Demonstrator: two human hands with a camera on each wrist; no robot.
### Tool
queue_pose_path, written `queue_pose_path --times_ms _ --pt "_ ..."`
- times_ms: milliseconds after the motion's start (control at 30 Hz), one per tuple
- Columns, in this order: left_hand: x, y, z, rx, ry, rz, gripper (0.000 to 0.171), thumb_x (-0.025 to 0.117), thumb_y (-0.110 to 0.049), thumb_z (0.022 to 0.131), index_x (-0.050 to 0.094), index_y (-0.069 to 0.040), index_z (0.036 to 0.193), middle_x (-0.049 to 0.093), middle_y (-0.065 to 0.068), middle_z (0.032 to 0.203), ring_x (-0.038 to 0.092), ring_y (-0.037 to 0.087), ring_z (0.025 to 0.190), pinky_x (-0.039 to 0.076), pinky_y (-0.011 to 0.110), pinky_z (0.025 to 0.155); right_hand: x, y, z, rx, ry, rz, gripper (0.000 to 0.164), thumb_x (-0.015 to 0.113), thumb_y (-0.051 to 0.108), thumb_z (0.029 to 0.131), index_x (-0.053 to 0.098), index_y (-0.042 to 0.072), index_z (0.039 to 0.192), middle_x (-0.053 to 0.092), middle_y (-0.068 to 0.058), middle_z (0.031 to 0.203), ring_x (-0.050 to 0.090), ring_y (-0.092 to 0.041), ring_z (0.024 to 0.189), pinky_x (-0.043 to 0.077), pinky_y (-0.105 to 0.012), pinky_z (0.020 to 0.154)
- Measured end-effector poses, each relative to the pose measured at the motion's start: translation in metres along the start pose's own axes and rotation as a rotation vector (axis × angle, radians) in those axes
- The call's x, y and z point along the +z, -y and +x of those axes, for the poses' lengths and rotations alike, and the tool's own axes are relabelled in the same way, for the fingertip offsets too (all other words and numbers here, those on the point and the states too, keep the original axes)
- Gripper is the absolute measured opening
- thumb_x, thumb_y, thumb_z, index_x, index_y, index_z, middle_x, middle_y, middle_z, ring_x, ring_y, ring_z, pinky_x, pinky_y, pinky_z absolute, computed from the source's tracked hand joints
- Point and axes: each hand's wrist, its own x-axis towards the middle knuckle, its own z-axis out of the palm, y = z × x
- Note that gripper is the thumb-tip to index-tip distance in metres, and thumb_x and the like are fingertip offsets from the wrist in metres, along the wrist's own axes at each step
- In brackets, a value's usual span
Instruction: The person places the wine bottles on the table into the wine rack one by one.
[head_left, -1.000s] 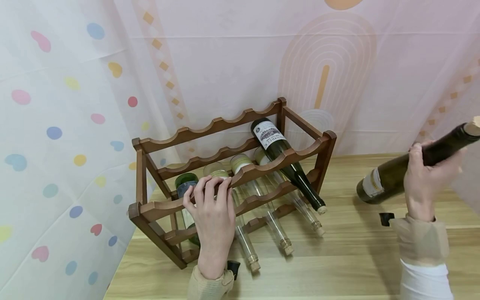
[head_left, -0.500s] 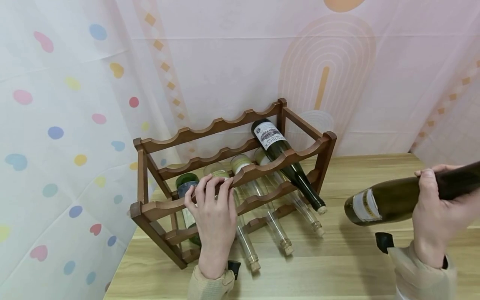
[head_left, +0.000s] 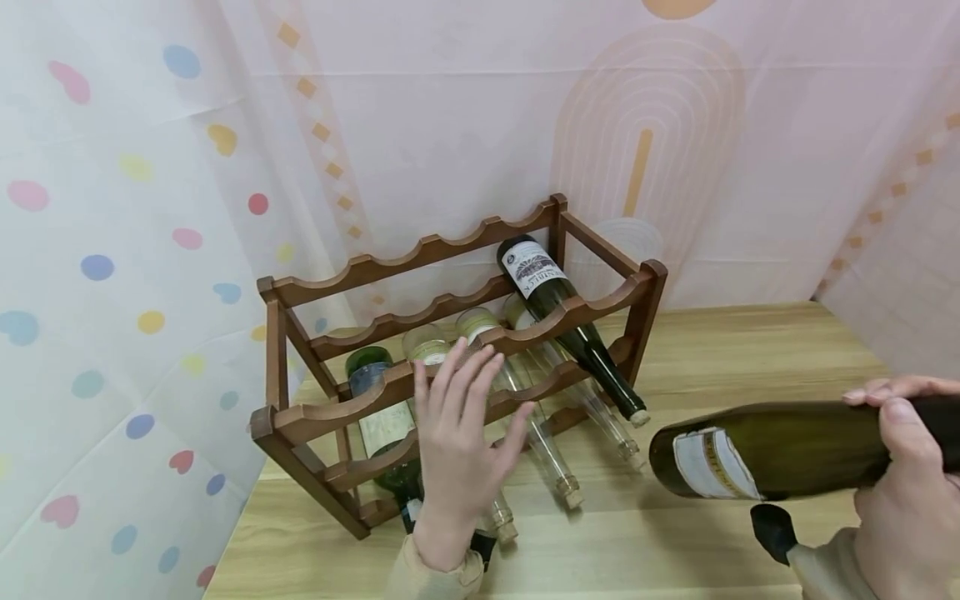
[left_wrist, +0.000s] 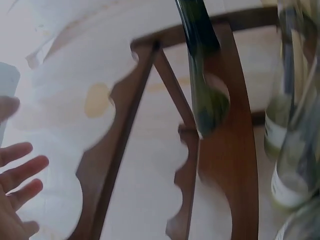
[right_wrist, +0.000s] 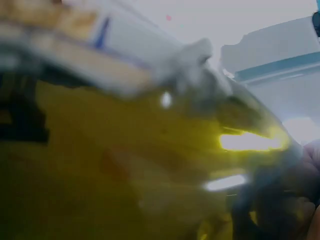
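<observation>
My right hand (head_left: 911, 492) grips a green wine bottle (head_left: 795, 446) near its neck, at the right in the head view. The bottle lies nearly level above the table, its labelled base pointing left. Its yellow-green glass (right_wrist: 125, 165) fills much of the right wrist view. My left hand (head_left: 461, 458) is at the front of the wooden wine rack (head_left: 337, 414), fingers straight and spread, holding nothing. In the left wrist view the left fingers (left_wrist: 30, 172) appear apart from the rack. A dark green bottle (head_left: 592, 350) lies in the rack's upper tier at its right end.
Lower down in the rack lie several clear corked bottles (head_left: 551, 458) and a green bottle with a pale label (head_left: 386, 425) at the left. The wooden table (head_left: 735, 354) extends right of the rack. A patterned cloth (head_left: 450, 133) hangs behind.
My right hand has brought its bottle down, nearer and leftward at its base, turning it more level. My left hand has let go of the rack's front rail, spread its fingers and moved slightly right.
</observation>
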Motion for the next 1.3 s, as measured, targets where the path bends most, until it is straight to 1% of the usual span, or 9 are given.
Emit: queue_pose_path --times_ms 100,233,300,433,500,667,733,1000,1300 --pt "0.003 -0.010 0.001 0.051 0.036 -0.082 0.056 0.043 -0.048 0.093 0.062 0.002 0.108 0.063 0.014 0.112 0.050 0.033 0.117 0.018 0.044 0.117 -0.007 0.003 -0.003 0.082 0.074 0.118 0.016 0.042 -0.021 0.077 0.048 -0.017 0.091 0.060 -0.020 0.070 0.059 -0.030 0.062 0.053 -0.033 0.066" --pt "0.009 -0.024 -0.001 0.108 0.144 -0.176 0.064 0.037 -0.055 0.092 0.059 0.001 0.114 0.060 0.011 0.118 0.047 0.029 0.122 0.025 0.047 0.114 -0.009 0.005 -0.007 0.160 0.152 0.294 0.027 0.032 -0.024 0.077 0.042 -0.015 0.100 0.060 -0.024 0.074 0.058 -0.034 0.064 0.052 -0.036 0.068" --pt "0.013 -0.030 -0.003 0.143 0.198 -0.215 0.065 0.046 -0.057 0.088 0.056 0.000 0.118 0.058 0.010 0.122 0.044 0.027 0.125 0.028 0.047 0.112 -0.006 0.006 -0.008 0.177 0.161 0.383 0.029 0.029 -0.025 0.076 0.040 -0.016 0.102 0.059 -0.027 0.074 0.058 -0.037 0.064 0.052 -0.039 0.068" --pt "0.019 -0.043 -0.009 0.205 0.283 -0.254 0.083 0.074 -0.056 0.065 0.052 -0.002 0.124 0.055 0.008 0.127 0.040 0.024 0.129 0.033 0.047 0.110 0.003 0.004 -0.011 0.135 0.147 0.467 0.029 0.034 -0.028 0.071 0.039 -0.020 0.098 0.056 -0.032 0.069 0.056 -0.043 0.062 0.052 -0.044 0.066" --pt "0.021 -0.049 -0.012 0.211 0.331 -0.259 0.095 0.082 -0.057 0.053 0.050 -0.006 0.127 0.054 0.006 0.129 0.038 0.022 0.131 0.033 0.046 0.109 0.007 0.002 -0.012 0.097 0.142 0.463 0.027 0.036 -0.028 0.069 0.039 -0.022 0.095 0.055 -0.033 0.066 0.056 -0.044 0.059 0.052 -0.046 0.065" --pt "0.026 -0.061 -0.019 0.190 0.458 -0.267 0.106 0.079 -0.065 0.050 0.042 -0.014 0.135 0.050 -0.002 0.134 0.032 0.014 0.134 0.032 0.040 0.112 0.018 -0.002 -0.017 0.053 0.058 0.467 0.024 0.036 -0.028 0.066 0.039 -0.022 0.089 0.053 -0.033 0.059 0.052 -0.043 0.051 0.051 -0.047 0.059" --pt "0.027 -0.063 -0.020 0.191 0.488 -0.266 0.108 0.078 -0.067 0.050 0.040 -0.015 0.137 0.048 -0.003 0.135 0.031 0.012 0.135 0.031 0.037 0.113 0.022 -0.003 -0.019 0.044 0.016 0.468 0.024 0.035 -0.028 0.065 0.039 -0.022 0.087 0.053 -0.032 0.057 0.051 -0.043 0.048 0.051 -0.047 0.056" --pt "0.029 -0.063 -0.022 0.186 0.510 -0.238 0.113 0.076 -0.071 0.048 0.037 -0.017 0.139 0.047 -0.003 0.136 0.032 0.012 0.134 0.035 0.031 0.110 0.033 -0.010 -0.023 0.047 -0.038 0.447 0.017 0.038 -0.025 0.066 0.041 -0.020 0.081 0.052 -0.028 0.055 0.051 -0.039 0.045 0.052 -0.045 0.053" --pt "0.030 -0.060 -0.024 0.118 0.514 -0.190 0.110 0.082 -0.062 0.048 0.038 -0.018 0.139 0.052 -0.001 0.127 0.048 0.011 0.118 0.047 0.028 0.094 0.038 -0.019 -0.028 0.054 -0.081 0.472 0.016 0.036 -0.022 0.068 0.041 -0.018 0.083 0.050 -0.026 0.054 0.048 -0.037 0.044 0.052 -0.046 0.053"
